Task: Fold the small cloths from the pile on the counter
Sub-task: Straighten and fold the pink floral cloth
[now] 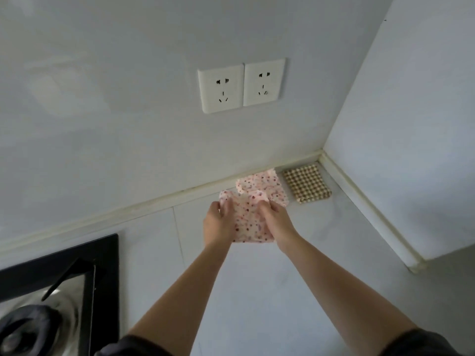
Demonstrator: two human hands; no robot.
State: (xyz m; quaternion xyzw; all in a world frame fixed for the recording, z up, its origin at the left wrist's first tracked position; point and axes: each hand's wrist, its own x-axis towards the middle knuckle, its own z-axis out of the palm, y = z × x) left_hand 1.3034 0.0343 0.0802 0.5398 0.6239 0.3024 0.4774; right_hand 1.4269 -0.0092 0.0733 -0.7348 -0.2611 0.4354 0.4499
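Hands, your left (218, 222) and right (276, 220), both pinch the pink cloth (250, 224) on the counter (308, 253) mid-fold, so next you likely press it flat beside the checked cloth (305, 183).

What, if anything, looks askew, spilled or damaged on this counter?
Nothing stands out. Both hands, left and right, hold a pink dotted cloth over the counter. More pink cloth lies behind it, beside a folded checked cloth in the corner. No spill or damage shows.
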